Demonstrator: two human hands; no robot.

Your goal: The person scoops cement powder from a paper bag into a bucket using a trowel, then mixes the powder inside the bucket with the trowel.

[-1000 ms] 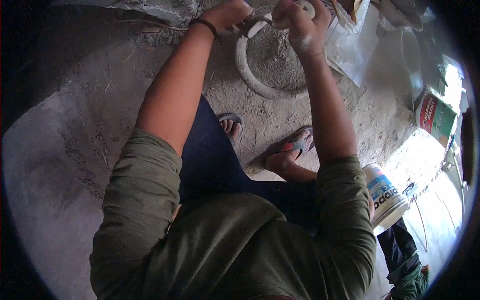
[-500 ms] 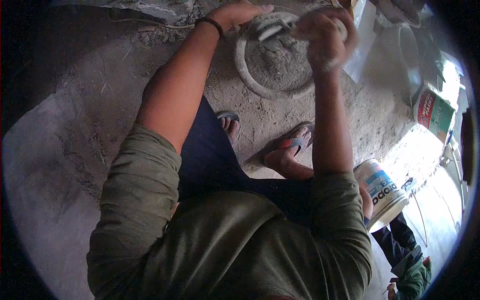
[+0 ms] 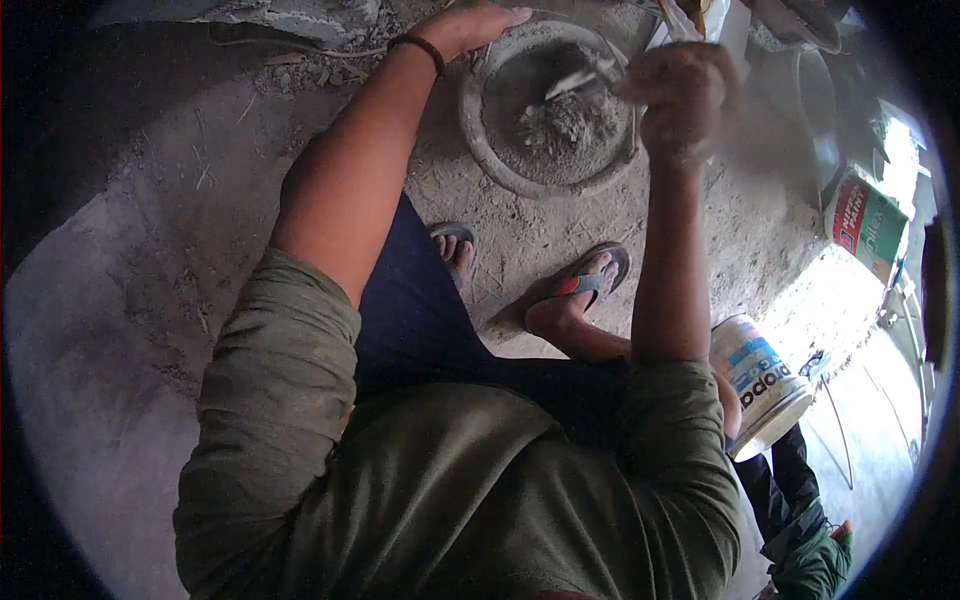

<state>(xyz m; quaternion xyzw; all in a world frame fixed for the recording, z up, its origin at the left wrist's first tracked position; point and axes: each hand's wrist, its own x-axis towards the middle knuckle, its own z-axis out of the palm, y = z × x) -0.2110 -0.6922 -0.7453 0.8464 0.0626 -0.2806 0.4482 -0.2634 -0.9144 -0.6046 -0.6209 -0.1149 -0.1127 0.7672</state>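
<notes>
A round, mortar-caked bucket (image 3: 478, 140) stands on the ground in front of my feet, with grey mortar (image 3: 575, 130) heaped toward its right side. At its upper left rim is my left hand (image 3: 472, 27), the thumb stretched along the edge and the other fingers mostly hidden; it appears to hold the rim. My right hand (image 3: 688, 95), smeared by motion, is closed around the handle of a trowel (image 3: 572, 83). The trowel's pale blade lies over the mortar inside the bucket, and its handle is covered by my fingers.
A white labelled pail (image 3: 762, 390) stands by my right knee. Farther right is a green and red paint bucket (image 3: 868, 228), near a translucent container (image 3: 815, 110). Rubble (image 3: 310, 75) lies at upper left. Another person's dark-clad legs (image 3: 780, 480) show at lower right.
My right hand has swung to the right with the trowel. The mortar is now pushed into a rough heap, leaving a hollow at left. The bucket has shifted slightly left.
</notes>
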